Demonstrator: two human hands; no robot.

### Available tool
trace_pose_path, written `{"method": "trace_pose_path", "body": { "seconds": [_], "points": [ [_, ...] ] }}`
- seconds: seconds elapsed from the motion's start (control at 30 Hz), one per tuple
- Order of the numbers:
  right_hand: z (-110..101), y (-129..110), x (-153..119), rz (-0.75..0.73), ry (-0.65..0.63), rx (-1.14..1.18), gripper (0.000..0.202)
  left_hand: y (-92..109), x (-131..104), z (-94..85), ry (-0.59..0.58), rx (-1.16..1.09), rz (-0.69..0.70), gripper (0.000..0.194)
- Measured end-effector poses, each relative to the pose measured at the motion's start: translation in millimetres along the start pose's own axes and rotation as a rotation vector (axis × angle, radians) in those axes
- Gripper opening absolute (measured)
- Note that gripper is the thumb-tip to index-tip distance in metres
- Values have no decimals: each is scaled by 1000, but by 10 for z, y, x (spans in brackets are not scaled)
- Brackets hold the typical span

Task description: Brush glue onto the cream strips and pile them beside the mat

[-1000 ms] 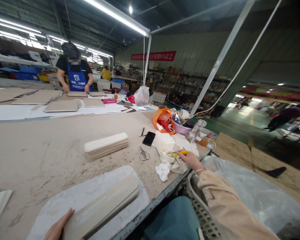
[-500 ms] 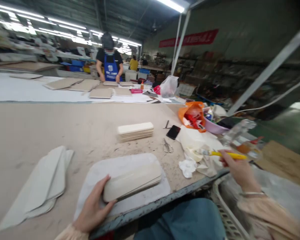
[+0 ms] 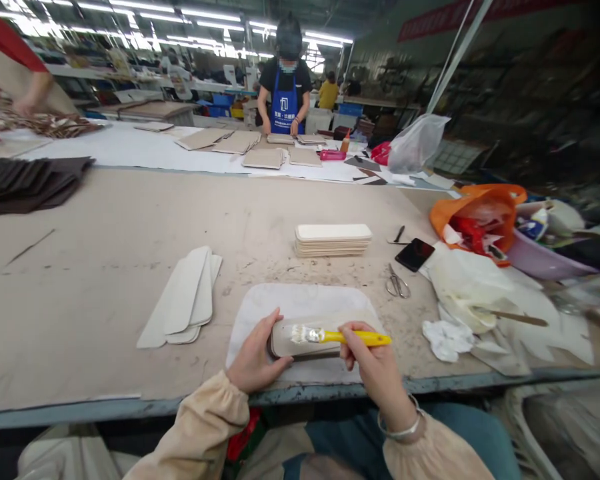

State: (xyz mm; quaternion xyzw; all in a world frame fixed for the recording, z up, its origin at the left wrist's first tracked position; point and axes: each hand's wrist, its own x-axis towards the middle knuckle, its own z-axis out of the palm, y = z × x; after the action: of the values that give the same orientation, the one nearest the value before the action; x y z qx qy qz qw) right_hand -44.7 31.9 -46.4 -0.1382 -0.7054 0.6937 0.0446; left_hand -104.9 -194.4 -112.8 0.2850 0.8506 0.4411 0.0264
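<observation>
My left hand [image 3: 257, 357] grips the left end of a low stack of long, round-cornered pale panels [image 3: 282, 343], its thumb along the near side. Under the stack lies a white sheet [image 3: 320, 293] at the table's front edge. In my right hand [image 3: 375, 367] is a paintbrush [image 3: 333, 337] with a yellow handle, pointing left. White stuff coats its bristles, which are over the top panel; brush and hand hide part of the stack. To the left, several white strips [image 3: 187, 297] lie fanned out. A neat stack of cream panels [image 3: 333, 241] stands farther back.
Scissors [image 3: 397, 283], a black phone [image 3: 415, 254], crumpled tissue [image 3: 447, 340] and a cream plastic bundle [image 3: 460, 283] with a stick lie right. Behind are an orange bag [image 3: 453, 213] and a purple basin [image 3: 545, 257]. Dark pieces [image 3: 30, 183] lie left. A co-worker [image 3: 285, 87] stands opposite.
My right hand has brought the paintbrush left, from beside the plastic bundle to above the front stack. My left hand stays on the stack's left end. The view has turned left and levelled.
</observation>
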Motion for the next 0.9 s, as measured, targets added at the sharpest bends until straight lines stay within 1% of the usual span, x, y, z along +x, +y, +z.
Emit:
{"method": "trace_pose_path", "body": {
  "seconds": [0.07,0.17,0.37,0.5,0.57,0.67,0.9],
  "points": [
    [117,-12,12,19,-46,-27,30,-6,2,-1,-2,-18,-6,88],
    [213,-16,42,36,-78,-67,31,-8,0,-5,-1,-28,-1,90],
    [318,2,132,14,-66,-93,33,1,-4,-7,17,-29,8,89],
    [327,20,160,27,-76,-110,34,-8,-2,-2,16,-27,2,90],
    [285,27,164,34,-56,-127,34,-18,-3,2,11,-24,0,90],
    [153,26,174,38,3,-170,35,-27,-5,7,10,-10,1,89],
    [-352,-15,230,-17,132,-291,39,-36,3,9,16,45,2,84]
  ]
}}
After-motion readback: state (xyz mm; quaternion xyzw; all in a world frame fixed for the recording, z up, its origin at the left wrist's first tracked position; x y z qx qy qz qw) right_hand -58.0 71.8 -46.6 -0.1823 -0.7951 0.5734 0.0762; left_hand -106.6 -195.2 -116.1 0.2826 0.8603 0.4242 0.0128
